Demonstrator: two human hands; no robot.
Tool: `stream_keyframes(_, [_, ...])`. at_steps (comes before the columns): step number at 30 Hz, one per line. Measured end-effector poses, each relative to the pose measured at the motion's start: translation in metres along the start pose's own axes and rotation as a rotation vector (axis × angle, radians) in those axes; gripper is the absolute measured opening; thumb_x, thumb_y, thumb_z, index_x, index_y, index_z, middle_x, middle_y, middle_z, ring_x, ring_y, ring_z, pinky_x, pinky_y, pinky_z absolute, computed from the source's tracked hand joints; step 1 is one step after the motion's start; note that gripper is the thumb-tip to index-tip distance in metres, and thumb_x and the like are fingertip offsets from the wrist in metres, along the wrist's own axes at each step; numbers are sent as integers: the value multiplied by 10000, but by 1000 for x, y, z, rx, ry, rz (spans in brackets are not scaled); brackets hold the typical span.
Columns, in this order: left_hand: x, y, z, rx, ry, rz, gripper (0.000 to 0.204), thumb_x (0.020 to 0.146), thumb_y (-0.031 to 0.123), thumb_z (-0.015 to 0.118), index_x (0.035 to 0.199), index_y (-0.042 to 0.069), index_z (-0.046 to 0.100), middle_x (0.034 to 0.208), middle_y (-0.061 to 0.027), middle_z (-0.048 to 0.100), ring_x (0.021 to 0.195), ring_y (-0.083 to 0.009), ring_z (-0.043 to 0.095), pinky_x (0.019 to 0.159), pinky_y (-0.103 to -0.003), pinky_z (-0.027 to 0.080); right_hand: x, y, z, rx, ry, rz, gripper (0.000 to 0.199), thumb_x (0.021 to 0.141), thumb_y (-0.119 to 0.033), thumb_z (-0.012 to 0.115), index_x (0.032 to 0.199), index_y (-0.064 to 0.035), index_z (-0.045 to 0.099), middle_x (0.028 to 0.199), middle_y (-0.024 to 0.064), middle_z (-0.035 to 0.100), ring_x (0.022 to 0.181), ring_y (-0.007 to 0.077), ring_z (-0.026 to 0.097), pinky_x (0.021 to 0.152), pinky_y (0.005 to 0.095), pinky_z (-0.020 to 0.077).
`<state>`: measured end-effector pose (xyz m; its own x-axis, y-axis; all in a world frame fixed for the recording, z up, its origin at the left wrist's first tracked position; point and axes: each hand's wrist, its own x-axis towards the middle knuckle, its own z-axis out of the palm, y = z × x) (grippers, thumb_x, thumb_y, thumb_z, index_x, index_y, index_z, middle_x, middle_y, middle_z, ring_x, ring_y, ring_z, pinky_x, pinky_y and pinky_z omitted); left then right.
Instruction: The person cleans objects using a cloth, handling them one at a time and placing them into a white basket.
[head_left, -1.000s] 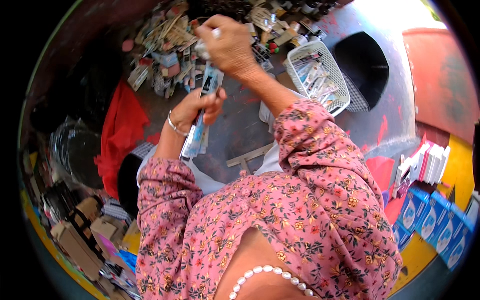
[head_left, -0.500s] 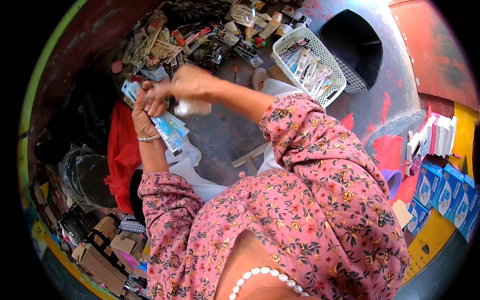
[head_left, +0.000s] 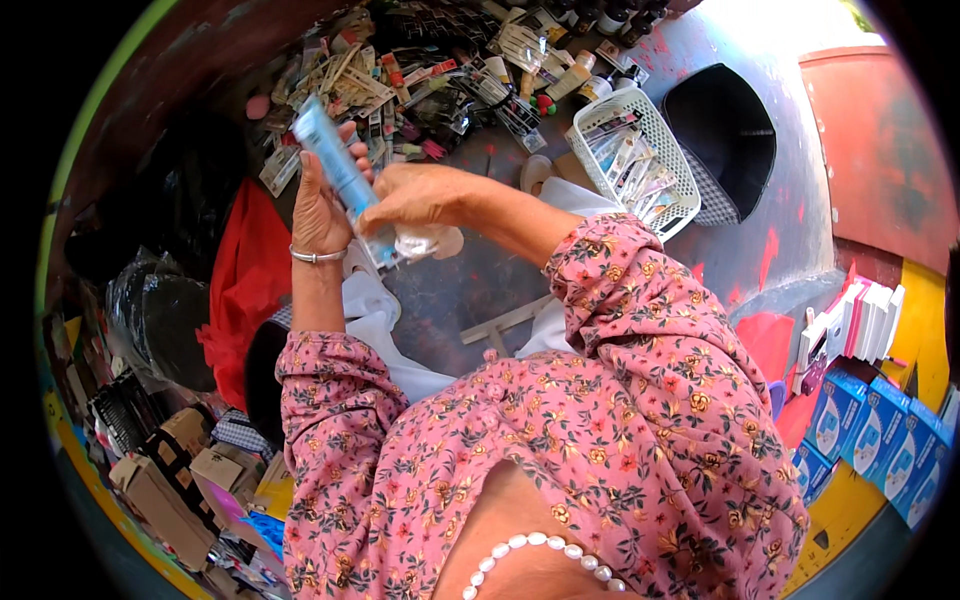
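Note:
My left hand (head_left: 322, 212) is closed around a long, light-blue clear-wrapped packet (head_left: 338, 165), which slants from upper left to lower right. A silver bangle sits on that wrist. Bent over the packet's lower half is my right hand (head_left: 415, 196), its fingers closed on a crumpled white cloth (head_left: 428, 242). The thumb side of this hand touches the packet near its lower end. What exactly is inside the packet cannot be made out.
Beyond my hands lies a heap of small packaged goods (head_left: 375, 85). A white plastic basket (head_left: 664, 130) of slim packets stands right of it, beside a black bin (head_left: 735, 130). Red cloth (head_left: 245, 290) hangs at left. Cardboard boxes (head_left: 165, 500) lie lower left, blue boxes (head_left: 870, 425) at right.
The right hand, blurred and raised before, has come down onto the packet with the white cloth. The packet now shows as one long piece, turned more toward me. The view has shifted slightly.

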<state>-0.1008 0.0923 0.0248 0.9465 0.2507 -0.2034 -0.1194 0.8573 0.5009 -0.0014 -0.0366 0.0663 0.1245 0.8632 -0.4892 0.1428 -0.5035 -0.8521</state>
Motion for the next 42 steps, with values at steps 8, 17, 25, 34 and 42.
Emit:
stream_keyframes(8, [2,-17,-2,409,264,-66,250,820,89,563,1035,-3,475,869,-116,594,772,-197,595,732,-298,503,6,2,27,-518,137,25,349,711,-271,547,849,39,633,884,219,622,856,338,610,738,408,480])
stream_keyframes(17, [7,3,-30,354,427,-76,130,801,62,560,902,-3,511,687,-30,515,503,-94,439,440,-220,372,1,6,-14,-195,686,-233,392,757,-377,580,741,9,644,689,163,609,636,250,608,607,350,472])
stream_keyframes(25, [-22,-45,24,404,21,-561,192,789,89,588,943,19,496,662,-8,437,452,-37,331,397,-176,263,20,9,3,-596,1006,-685,125,734,-191,610,772,-72,594,706,90,593,663,256,596,578,318,469])
stream_keyframes(34, [-12,-29,5,21,39,-257,303,865,74,498,1139,-34,428,944,-112,546,690,-109,522,608,-235,474,-6,2,-76,172,1393,-368,193,771,-185,587,719,-1,616,595,45,584,542,125,528,563,285,435])
stream_keyframes(42, [9,-30,-16,-228,124,-27,170,890,128,414,985,10,492,1098,-188,553,1038,-279,536,920,-383,430,25,15,39,5,730,-522,188,775,-182,605,793,5,604,709,70,609,693,145,573,656,273,451])
